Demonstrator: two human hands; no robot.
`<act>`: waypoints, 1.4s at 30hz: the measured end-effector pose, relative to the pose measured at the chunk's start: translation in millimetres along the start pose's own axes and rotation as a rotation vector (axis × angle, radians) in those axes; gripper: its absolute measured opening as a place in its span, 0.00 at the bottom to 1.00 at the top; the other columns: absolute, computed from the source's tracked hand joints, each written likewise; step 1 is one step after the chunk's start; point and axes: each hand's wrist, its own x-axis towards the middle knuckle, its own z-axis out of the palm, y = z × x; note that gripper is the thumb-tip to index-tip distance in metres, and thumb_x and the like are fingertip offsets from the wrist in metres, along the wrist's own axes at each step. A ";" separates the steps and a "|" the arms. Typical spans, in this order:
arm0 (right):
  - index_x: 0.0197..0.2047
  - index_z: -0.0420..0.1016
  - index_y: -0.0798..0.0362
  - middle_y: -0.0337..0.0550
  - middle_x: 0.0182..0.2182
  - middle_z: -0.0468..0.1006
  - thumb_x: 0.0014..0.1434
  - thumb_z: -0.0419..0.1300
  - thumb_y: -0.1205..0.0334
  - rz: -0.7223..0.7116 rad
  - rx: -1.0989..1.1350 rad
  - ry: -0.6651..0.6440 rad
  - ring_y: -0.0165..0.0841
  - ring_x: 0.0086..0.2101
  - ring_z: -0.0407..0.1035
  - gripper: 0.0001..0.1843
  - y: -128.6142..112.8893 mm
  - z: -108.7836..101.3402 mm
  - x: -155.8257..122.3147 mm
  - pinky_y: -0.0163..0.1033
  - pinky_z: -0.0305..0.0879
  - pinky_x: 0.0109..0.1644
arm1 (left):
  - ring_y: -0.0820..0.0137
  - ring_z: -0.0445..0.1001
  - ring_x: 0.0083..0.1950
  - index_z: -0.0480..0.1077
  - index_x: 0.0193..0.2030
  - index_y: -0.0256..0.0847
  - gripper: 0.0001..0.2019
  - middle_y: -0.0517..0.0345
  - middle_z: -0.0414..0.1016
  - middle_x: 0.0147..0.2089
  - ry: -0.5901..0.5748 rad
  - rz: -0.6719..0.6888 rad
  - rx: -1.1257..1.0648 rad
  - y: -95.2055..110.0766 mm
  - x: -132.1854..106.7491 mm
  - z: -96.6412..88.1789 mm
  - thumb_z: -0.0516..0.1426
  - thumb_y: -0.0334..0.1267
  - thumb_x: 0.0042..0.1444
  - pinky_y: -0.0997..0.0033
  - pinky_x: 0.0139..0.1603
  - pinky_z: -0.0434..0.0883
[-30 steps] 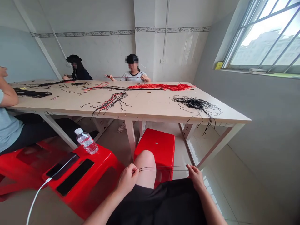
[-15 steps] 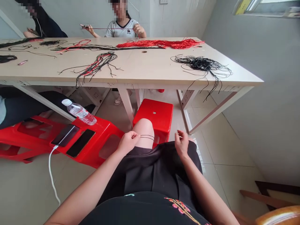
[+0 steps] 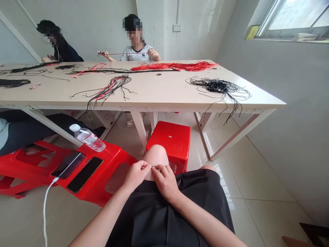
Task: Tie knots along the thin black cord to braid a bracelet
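At the far left edge sits a person (image 3: 15, 130) of whom only dark trousers and a bit of light shirt show. Beside them are two low red stools (image 3: 23, 161), joined in view so that their split is hard to tell. The nearer one (image 3: 113, 164) carries one water bottle (image 3: 87, 137) lying on its side and two dark phones: one (image 3: 68, 164) with a white cable (image 3: 46, 206) plugged in, and the other (image 3: 84, 174) just beside it. A third red stool (image 3: 169, 140) stands upright under the long pale surface (image 3: 159, 96).

On that surface I count five bundles of cord. There is a black one (image 3: 12, 82) at the left end and a long dark one (image 3: 33, 67) behind it. A mixed red and black one (image 3: 110, 87) lies near the front edge, and a long red one (image 3: 177, 66) towards the back. A loose black tangle (image 3: 218, 85) has strands hanging over the right front edge. Two co-workers sit across it: one in dark clothes (image 3: 65, 53), and one in a white shirt (image 3: 136, 54) stretching a cord between both hands.

Close to the camera, the left hand (image 3: 137, 175) and right hand (image 3: 166, 180) meet over a bare knee (image 3: 155, 156), above a black skirt (image 3: 167, 212). Each hand is closed in a fingertip pinch on one thin black cord (image 3: 154, 166). Only a short piece of it shows between the fingertips, which almost touch. One window (image 3: 295, 20) sits high on the right wall.
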 end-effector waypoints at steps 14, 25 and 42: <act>0.53 0.70 0.51 0.45 0.46 0.75 0.61 0.47 0.73 0.007 -0.197 0.147 0.40 0.47 0.62 0.21 -14.4 4.4 -4.8 0.45 0.53 0.49 | 0.71 0.62 0.26 0.64 0.24 0.40 0.11 0.62 0.63 0.21 0.075 0.065 0.045 -7.1 -4.0 0.7 0.50 0.44 0.50 0.72 0.29 0.59; 0.52 0.71 0.49 0.41 0.46 0.77 0.62 0.45 0.72 -0.040 -0.183 0.256 0.39 0.47 0.64 0.21 -14.3 12.9 -6.3 0.42 0.55 0.50 | 0.71 0.62 0.26 0.63 0.24 0.40 0.11 0.62 0.62 0.22 0.099 0.091 0.027 -14.7 -4.5 -1.2 0.50 0.44 0.50 0.72 0.29 0.59; 0.53 0.70 0.47 0.44 0.46 0.76 0.59 0.46 0.74 -0.026 -0.203 0.250 0.41 0.47 0.65 0.23 -11.9 21.8 -10.8 0.45 0.59 0.48 | 0.70 0.64 0.26 0.63 0.23 0.41 0.11 0.62 0.62 0.21 0.131 0.131 -0.005 -15.4 -8.2 -2.0 0.50 0.45 0.49 0.72 0.30 0.60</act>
